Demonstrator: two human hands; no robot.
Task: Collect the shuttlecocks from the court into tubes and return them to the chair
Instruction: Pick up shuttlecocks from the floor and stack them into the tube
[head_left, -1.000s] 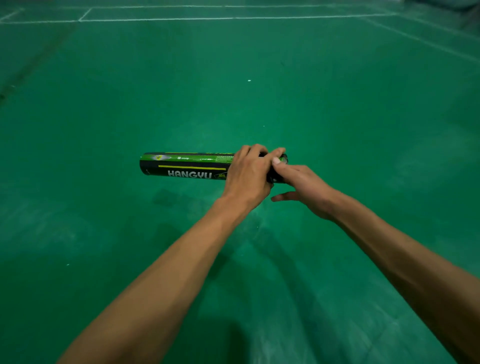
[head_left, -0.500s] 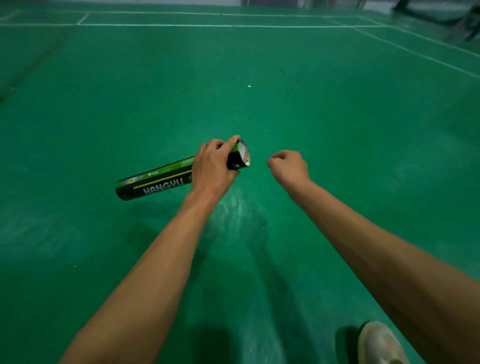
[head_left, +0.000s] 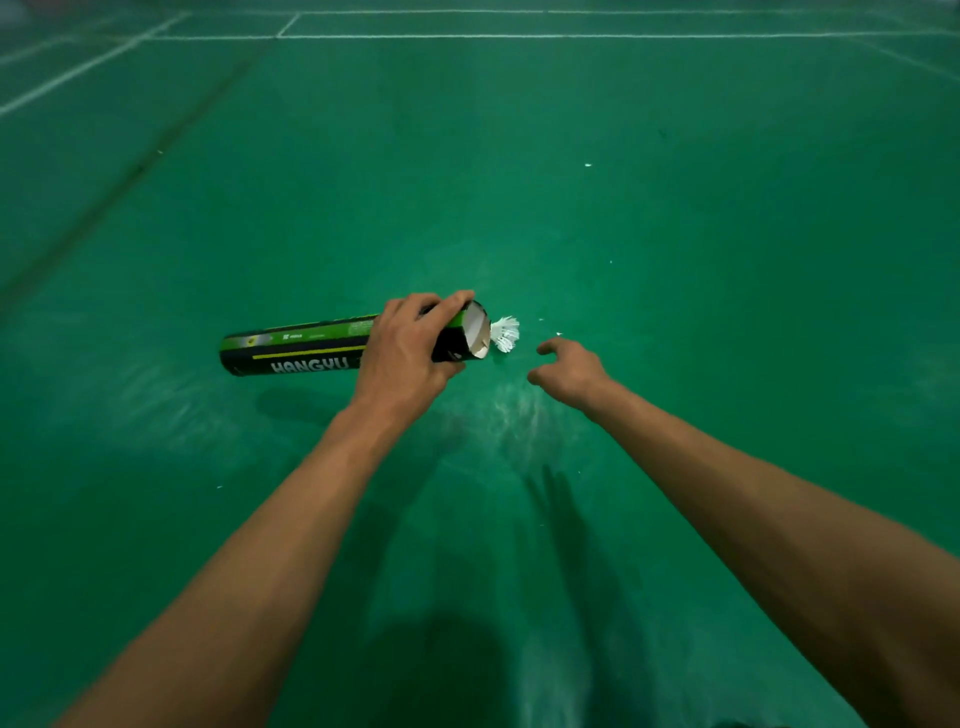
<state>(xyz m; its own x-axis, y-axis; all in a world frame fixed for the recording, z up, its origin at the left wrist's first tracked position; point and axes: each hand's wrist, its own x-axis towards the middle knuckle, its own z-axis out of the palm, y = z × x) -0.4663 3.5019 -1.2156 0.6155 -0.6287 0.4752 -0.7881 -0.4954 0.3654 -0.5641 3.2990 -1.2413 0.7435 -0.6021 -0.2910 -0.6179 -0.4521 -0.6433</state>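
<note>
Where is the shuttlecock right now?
Head view, just right of centre: the white shuttlecock sits on the green court floor at the open mouth of the tube gripped by the left hand, with the right hand just to its right.

Court floor (head_left: 675, 234): deep green throughout, faint sheen. A paler, whitish scuffed patch sits near centre, with darker green shadow nearer.
Court lines (head_left: 519, 36): thin white, running across the far edge and slanting at far left.
Dark streak (head_left: 140, 169): blackish-green, diagonal, on the left.
Tube (head_left: 311, 345): black body, bright green band along the upper side, thin yellow stripe, white block lettering "HANGYU", small white print. The inside of the right-hand mouth is pale grey-white.
Shuttlecock (head_left: 505, 333): white feathers.
Specks (head_left: 587, 165): white, scattered on the far green.
</note>
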